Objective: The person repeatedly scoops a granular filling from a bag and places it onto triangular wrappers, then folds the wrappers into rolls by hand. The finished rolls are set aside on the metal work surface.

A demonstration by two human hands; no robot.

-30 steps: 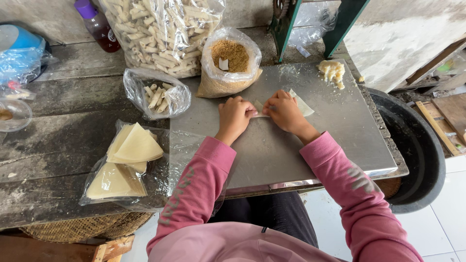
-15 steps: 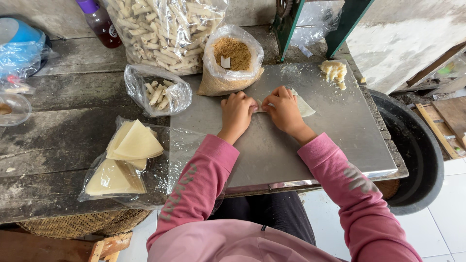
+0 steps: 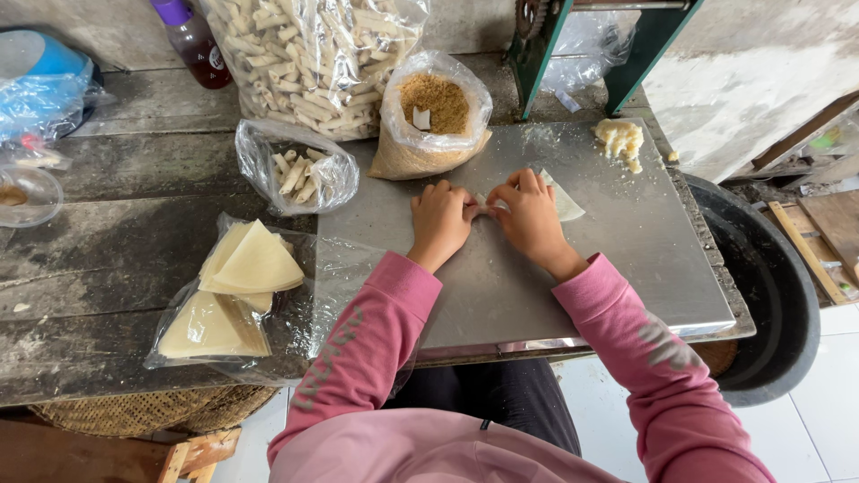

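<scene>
On the steel-sheet worktop [image 3: 573,286] we are rolling a thin pale triangular wrapper [image 3: 562,199], left hand [image 3: 440,222] and right hand [image 3: 530,219] side by side, fingers of both clamped on its rolled edge. We are judging this piece about half rolled: one corner is lying flat. Finished pale rolls are filling the large clear bag [image 3: 313,54]; cream triangular wrapper stacks [image 3: 237,286] are awaiting rolling.

A small home snack-making workshop: a worn wooden bench [image 3: 134,179], a steel work sheet [image 3: 608,268], bags of rolled pastries [image 3: 304,54], filling [image 3: 434,103] and stacked wrappers [image 3: 242,268]
</scene>
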